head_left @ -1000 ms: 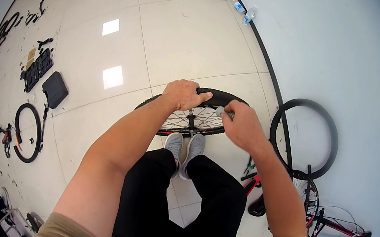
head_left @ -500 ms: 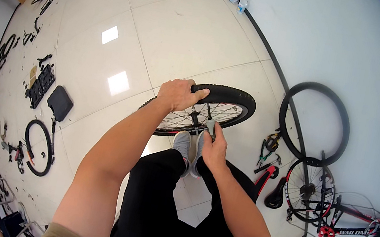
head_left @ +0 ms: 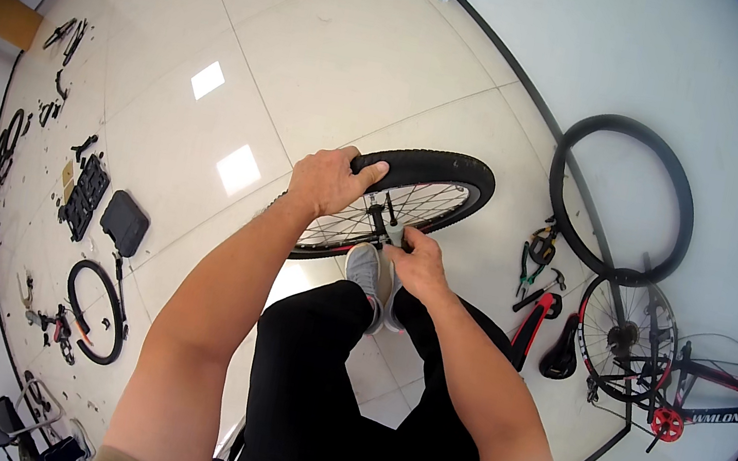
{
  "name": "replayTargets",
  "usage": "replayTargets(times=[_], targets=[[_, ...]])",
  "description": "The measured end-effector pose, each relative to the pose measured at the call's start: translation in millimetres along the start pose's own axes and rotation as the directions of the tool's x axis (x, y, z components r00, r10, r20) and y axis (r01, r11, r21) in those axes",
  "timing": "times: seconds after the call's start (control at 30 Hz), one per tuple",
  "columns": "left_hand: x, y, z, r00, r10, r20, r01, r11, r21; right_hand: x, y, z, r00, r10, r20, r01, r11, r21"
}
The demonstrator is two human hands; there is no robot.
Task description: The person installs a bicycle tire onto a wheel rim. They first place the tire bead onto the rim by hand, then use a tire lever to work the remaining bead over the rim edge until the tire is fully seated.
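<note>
A spoked bicycle wheel [head_left: 352,228] with a black knobbly tyre [head_left: 444,167] leans tilted in front of my shoes. My left hand [head_left: 328,184] is closed over the upper left of the tyre, thumb on its near face. Close to the hub, my right hand [head_left: 420,265] closes round a short grey-handled tool [head_left: 395,234]. A thin black shaft rises from that tool among the spokes. My fingers partly cover its handle, and I cannot make out its exact kind.
On the right lie a loose tyre [head_left: 560,180], pliers [head_left: 525,268], a hammer [head_left: 541,292], a saddle [head_left: 559,348], another wheel [head_left: 583,318] and a bicycle frame [head_left: 709,374]. An open tool case [head_left: 85,198], a black case [head_left: 124,223] and a tyre [head_left: 118,339] lie left.
My right hand has shifted slightly, its fingers now bent closer round the grey handle near the hub. My left hand still grips the tyre. The whole view has turned a little.
</note>
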State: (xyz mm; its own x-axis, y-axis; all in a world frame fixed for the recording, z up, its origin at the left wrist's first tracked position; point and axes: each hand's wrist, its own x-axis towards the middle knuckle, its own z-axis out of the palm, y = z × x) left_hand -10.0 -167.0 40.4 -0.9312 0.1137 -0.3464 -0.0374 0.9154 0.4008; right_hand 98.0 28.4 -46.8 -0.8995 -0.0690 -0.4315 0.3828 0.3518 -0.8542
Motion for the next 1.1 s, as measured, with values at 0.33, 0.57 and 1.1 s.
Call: replayTargets(times=[0.33, 0.57, 1.1], targets=[[6.3, 0.5, -2.7, 1.000, -0.010, 0.012, 0.010, 0.999, -0.046, -45.7, -34.4, -29.9, 0.991, 0.037, -0.129, -0.043, 0.998, -0.039], [4.6, -9.2, -2.0, 0.999, 0.005, -0.041, -0.008, 0.997, -0.076, -43.5, -55.4, -84.0, 0.955, -0.191, -0.226, 0.155, 0.973, -0.171], [5.5, -7.3, 1.6, 0.999, 0.019, -0.040, -0.021, 0.999, -0.046, -8.1, -121.0, -132.6, 0.957, -0.289, 0.005, 0.225, 0.735, -0.640]])
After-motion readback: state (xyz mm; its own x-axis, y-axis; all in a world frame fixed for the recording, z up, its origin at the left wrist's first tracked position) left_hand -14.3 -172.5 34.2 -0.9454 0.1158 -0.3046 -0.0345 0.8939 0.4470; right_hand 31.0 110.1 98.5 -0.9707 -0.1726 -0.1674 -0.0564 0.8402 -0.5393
